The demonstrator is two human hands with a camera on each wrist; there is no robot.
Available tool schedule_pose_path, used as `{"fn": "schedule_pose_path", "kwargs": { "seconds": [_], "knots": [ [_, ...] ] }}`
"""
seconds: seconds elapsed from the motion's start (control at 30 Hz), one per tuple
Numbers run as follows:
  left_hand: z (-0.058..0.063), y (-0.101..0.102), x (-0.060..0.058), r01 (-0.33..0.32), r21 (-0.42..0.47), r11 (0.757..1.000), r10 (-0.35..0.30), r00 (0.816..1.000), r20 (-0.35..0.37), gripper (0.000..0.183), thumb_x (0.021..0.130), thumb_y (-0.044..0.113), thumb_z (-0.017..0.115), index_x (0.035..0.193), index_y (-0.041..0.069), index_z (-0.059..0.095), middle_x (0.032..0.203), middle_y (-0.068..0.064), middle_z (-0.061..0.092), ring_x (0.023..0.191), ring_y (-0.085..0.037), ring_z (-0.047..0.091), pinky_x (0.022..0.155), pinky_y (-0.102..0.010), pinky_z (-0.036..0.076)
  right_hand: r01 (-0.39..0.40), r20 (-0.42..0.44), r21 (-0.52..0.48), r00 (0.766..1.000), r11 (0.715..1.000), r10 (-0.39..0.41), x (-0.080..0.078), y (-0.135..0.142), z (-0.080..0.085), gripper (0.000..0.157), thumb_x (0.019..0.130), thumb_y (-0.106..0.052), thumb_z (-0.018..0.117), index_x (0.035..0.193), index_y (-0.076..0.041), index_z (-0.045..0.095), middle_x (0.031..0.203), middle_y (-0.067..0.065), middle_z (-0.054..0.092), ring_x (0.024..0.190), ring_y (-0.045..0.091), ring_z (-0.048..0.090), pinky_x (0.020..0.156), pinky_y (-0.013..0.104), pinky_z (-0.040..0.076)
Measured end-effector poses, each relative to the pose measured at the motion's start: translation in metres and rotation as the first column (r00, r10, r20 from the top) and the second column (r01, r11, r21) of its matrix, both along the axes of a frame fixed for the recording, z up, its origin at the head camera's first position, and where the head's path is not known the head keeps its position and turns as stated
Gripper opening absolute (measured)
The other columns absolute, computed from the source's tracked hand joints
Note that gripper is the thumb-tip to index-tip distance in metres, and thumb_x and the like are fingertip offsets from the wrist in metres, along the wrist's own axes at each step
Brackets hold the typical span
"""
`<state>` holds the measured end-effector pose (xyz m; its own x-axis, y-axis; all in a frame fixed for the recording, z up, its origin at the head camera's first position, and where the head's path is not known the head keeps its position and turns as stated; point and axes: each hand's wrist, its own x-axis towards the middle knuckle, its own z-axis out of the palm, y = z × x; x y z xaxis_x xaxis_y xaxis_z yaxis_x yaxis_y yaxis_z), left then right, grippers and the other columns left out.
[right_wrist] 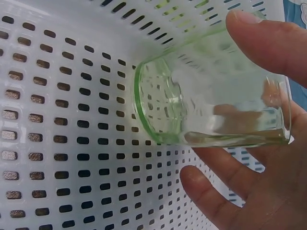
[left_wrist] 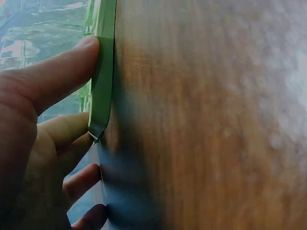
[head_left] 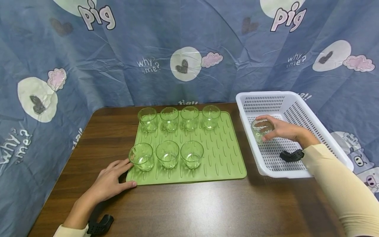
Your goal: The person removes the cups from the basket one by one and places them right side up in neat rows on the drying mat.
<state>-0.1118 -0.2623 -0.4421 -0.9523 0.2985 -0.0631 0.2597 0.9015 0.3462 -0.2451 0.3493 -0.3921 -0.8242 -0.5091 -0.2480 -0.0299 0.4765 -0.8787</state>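
Observation:
My right hand (head_left: 279, 129) grips a clear drinking glass (head_left: 259, 131) inside the white plastic basket (head_left: 257, 161). In the right wrist view the glass (right_wrist: 216, 96) has its thick greenish base toward the perforated basket wall, with the thumb on one side and fingers on the other. At the front left corner of the green drying mat (head_left: 220, 158), my left hand (head_left: 109, 181) rests with fingers spread. Its thumb touches the mat edge (left_wrist: 103, 72), while the fingertips lie close to the front left glass (head_left: 142, 158).
On the mat stand glasses in two rows: several in the back row, including one at the right end (head_left: 211, 118), and three in front. The dark wooden table (head_left: 189, 207) backs onto a blue printed cloth (head_left: 154, 85). The basket stands at the right.

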Motion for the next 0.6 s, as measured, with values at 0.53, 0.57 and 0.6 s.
{"fn": "schedule_pose_path", "kwargs": {
  "seconds": [0.53,0.57,0.6],
  "knots": [
    [0.000,0.000,0.001,-0.008,-0.007,1.000,0.007,1.000,-0.008,0.078,0.081,0.052,0.076,0.143,0.009,0.054,0.153,-0.019,0.046,0.137,-0.044,0.039,0.096,-0.075,0.033,0.104,-0.176,0.033,0.980,0.994,-0.097,0.002,-0.005,0.015,0.082,0.086,-0.003,0.071,0.154,0.001,0.025,0.145,0.033,0.044,0.110,-0.006,0.057,0.088,0.017,0.050],
    [0.000,0.000,0.001,-0.008,-0.006,1.000,0.008,1.000,-0.006,0.078,0.081,0.052,0.076,0.144,0.010,0.054,0.153,-0.019,0.046,0.137,-0.044,0.039,0.096,-0.075,0.033,0.122,-0.186,0.044,0.976,0.991,-0.112,0.001,-0.005,0.016,0.081,0.088,-0.005,0.070,0.154,0.001,0.024,0.145,0.032,0.044,0.109,-0.007,0.056,0.087,0.016,0.050],
    [0.000,0.000,0.001,-0.008,-0.007,1.000,0.008,1.000,-0.004,0.078,0.082,0.052,0.076,0.144,0.009,0.054,0.153,-0.019,0.045,0.137,-0.044,0.039,0.096,-0.075,0.033,0.144,-0.197,0.057,0.972,0.988,-0.131,0.000,-0.005,0.017,0.079,0.090,-0.007,0.069,0.155,-0.001,0.024,0.145,0.031,0.045,0.108,-0.008,0.056,0.086,0.015,0.050]
  ]
}}
